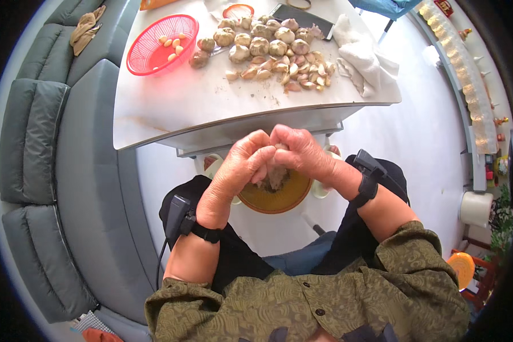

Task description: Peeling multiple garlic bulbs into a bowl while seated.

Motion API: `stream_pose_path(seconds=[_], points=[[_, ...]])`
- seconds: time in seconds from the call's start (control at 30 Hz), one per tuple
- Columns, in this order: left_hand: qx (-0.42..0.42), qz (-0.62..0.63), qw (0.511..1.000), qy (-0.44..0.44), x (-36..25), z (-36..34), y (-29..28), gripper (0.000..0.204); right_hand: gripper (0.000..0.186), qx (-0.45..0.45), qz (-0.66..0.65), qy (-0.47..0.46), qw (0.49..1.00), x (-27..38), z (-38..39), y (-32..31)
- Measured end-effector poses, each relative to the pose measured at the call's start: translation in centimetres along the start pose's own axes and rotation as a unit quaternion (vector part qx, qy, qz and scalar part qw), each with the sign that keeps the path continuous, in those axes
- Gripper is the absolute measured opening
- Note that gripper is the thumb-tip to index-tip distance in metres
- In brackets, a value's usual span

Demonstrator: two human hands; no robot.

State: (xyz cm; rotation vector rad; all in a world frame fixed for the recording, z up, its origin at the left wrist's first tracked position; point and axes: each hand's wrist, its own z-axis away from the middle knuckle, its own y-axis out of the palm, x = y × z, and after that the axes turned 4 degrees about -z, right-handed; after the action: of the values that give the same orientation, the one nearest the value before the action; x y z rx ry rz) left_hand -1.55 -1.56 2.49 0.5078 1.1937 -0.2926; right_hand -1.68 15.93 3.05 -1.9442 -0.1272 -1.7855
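Observation:
My left hand (246,161) and my right hand (300,153) meet in front of my knees, fingers pinched together. Between the fingertips shows a bit of a pale garlic clove (280,147), mostly hidden by the thumbs and fingers. Directly below is a yellow-brown basin (272,204) with papery garlic skins (275,178) in it. On the white table (176,111) beyond the hands lie several whole garlic bulbs (260,45) and a heap of loose unpeeled cloves (305,71). A red mesh basket (145,48) at the table's left holds several peeled cloves (178,49).
A white cloth (359,54) lies at the table's right, beside a dark flat tablet-like object (302,20). The table's near edge is just past my hands. A grey sofa (105,165) runs along the left. A white bin (476,208) stands at the right.

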Motion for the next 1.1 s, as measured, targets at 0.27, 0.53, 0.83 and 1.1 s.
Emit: stream_pose_path(seconds=[0.27,0.53,0.83,1.1], points=[[0.008,0.096,0.995,0.013,0.3,0.3,0.9,0.008,0.015,-0.016,-0.043,-0.014,0.999,1.3,0.4,-0.1],[-0.015,0.184,0.983,0.022,0.0,0.0,1.4,0.007,0.017,0.005,-0.045,-0.016,0.999,0.8,0.2,-0.9],[-0.018,0.206,0.978,-0.010,0.3,-0.2,1.1,0.006,0.016,0.007,-0.111,0.003,0.994,-1.0,0.0,0.1],[-0.038,0.250,0.967,-0.003,0.3,-0.7,0.6,0.008,0.015,-0.065,-0.158,0.032,0.985,0.5,-0.2,0.9]])
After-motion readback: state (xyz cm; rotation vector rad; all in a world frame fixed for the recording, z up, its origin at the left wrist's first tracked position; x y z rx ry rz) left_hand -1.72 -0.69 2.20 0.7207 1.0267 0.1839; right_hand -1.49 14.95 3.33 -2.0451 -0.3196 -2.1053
